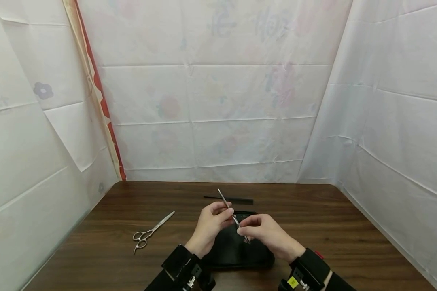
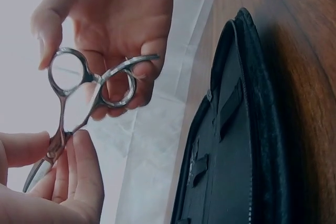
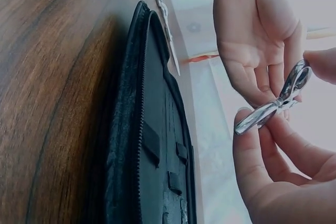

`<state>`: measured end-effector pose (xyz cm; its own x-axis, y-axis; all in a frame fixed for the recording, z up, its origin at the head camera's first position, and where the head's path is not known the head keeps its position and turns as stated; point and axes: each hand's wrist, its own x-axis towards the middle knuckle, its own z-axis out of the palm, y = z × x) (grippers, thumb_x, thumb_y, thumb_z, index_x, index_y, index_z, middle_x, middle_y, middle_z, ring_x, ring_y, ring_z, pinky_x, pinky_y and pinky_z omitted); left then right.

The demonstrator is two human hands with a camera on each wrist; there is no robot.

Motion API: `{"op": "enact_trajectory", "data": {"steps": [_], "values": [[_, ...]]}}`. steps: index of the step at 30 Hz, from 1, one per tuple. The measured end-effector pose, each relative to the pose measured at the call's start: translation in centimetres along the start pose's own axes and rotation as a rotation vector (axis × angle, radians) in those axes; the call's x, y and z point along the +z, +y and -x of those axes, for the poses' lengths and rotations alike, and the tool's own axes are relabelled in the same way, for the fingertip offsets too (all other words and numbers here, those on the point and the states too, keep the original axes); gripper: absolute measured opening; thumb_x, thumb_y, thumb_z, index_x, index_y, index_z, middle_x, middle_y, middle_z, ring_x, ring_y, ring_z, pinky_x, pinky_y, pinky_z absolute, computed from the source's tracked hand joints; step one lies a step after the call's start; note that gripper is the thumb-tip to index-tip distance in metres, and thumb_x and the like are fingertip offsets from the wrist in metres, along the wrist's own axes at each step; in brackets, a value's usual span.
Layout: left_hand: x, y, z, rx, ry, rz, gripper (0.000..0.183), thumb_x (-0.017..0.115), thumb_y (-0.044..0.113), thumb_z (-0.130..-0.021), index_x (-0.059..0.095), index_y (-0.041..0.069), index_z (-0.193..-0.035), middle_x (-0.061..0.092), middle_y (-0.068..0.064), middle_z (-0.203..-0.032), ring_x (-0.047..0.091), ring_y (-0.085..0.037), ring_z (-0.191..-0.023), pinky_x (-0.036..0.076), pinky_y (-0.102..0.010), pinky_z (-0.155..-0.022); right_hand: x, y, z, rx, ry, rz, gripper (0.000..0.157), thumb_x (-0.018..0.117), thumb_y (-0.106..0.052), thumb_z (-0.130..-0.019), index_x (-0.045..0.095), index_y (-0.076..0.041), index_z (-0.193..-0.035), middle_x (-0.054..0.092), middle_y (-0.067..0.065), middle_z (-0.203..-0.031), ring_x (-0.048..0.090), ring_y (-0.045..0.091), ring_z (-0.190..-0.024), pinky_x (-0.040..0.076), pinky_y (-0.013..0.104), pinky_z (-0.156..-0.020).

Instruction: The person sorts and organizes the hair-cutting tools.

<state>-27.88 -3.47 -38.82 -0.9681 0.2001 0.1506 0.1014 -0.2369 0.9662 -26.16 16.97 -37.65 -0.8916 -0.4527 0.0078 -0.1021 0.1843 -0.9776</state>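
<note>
Both hands hold a pair of silver thinning scissors (image 1: 223,197) above an open black zip case (image 1: 236,256). The left hand (image 1: 210,228) pinches them around the pivot, and in the left wrist view a toothed blade (image 2: 37,170) shows past its fingers. At the handle end, the right hand (image 1: 268,235) holds the finger rings (image 2: 66,94) between thumb and fingers. Inside the case, small elastic loops (image 3: 151,144) show in the right wrist view. Much of the case lies behind the hands in the head view.
A second pair of silver scissors (image 1: 155,228) lies on the wooden table (image 1: 105,226), left of the case. Behind the case lies a black comb (image 1: 245,201). White sheeting (image 1: 218,97) hangs at the back and both sides.
</note>
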Motion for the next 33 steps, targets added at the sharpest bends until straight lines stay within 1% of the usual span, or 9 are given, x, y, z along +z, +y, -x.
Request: {"op": "enact_trajectory", "data": {"steps": [5,10,13,19,26,33], "values": [[0.14,0.04,0.23,-0.006,0.030,-0.004,0.030,0.065,0.009,-0.100,0.060,-0.007,-0.125,0.063,-0.014,-0.108,0.067,-0.026,-0.099,0.057,-0.035,-0.088,0.09,0.03,-0.06,0.010,0.007,0.005,0.039,0.069,-0.022,-0.097,0.066,0.009,-0.120,0.069,0.006,-0.102,0.063,0.022,-0.085,0.053,0.042,-0.084],[0.23,0.09,0.43,-0.005,0.048,0.015,0.031,0.065,0.010,-0.101,0.059,-0.007,-0.126,0.063,-0.014,-0.109,0.066,-0.023,-0.097,0.057,-0.035,-0.088,0.17,0.09,-0.08,0.000,0.010,0.000,0.040,0.070,-0.023,-0.096,0.066,0.010,-0.120,0.070,0.008,-0.105,0.066,0.024,-0.087,0.054,0.041,-0.085],[0.16,-0.01,0.53,0.002,0.046,0.021,0.031,0.066,0.007,-0.100,0.059,-0.008,-0.126,0.062,-0.013,-0.108,0.066,-0.023,-0.096,0.058,-0.035,-0.087,0.25,0.18,-0.09,0.008,0.011,-0.012,0.040,0.072,-0.023,-0.095,0.067,0.010,-0.118,0.071,0.008,-0.105,0.067,0.024,-0.087,0.055,0.038,-0.084],[-0.05,-0.35,0.57,-0.007,0.035,0.033,0.031,0.067,0.004,-0.097,0.058,-0.008,-0.125,0.059,-0.014,-0.108,0.067,-0.024,-0.096,0.058,-0.037,-0.086,0.38,0.56,-0.09,0.015,0.009,-0.011,0.042,0.073,-0.024,-0.094,0.067,0.010,-0.118,0.072,0.007,-0.102,0.066,0.022,-0.086,0.054,0.035,-0.083],[-0.07,-0.64,0.74,-0.006,0.050,0.015,0.031,0.064,0.004,-0.100,0.056,-0.007,-0.127,0.058,-0.017,-0.113,0.067,-0.020,-0.092,0.058,-0.039,-0.086,0.51,0.71,-0.17,0.019,-0.008,-0.023,0.042,0.071,-0.023,-0.096,0.066,0.011,-0.120,0.071,0.007,-0.104,0.069,0.027,-0.092,0.055,0.037,-0.085],[-0.07,-0.66,0.86,-0.005,0.045,0.010,0.031,0.062,0.006,-0.101,0.056,-0.006,-0.129,0.057,-0.016,-0.114,0.065,-0.020,-0.094,0.058,-0.040,-0.087,0.77,0.39,-0.17,0.012,-0.009,-0.044,0.042,0.071,-0.022,-0.096,0.065,0.012,-0.120,0.071,0.009,-0.107,0.070,0.029,-0.094,0.057,0.039,-0.086]]}}
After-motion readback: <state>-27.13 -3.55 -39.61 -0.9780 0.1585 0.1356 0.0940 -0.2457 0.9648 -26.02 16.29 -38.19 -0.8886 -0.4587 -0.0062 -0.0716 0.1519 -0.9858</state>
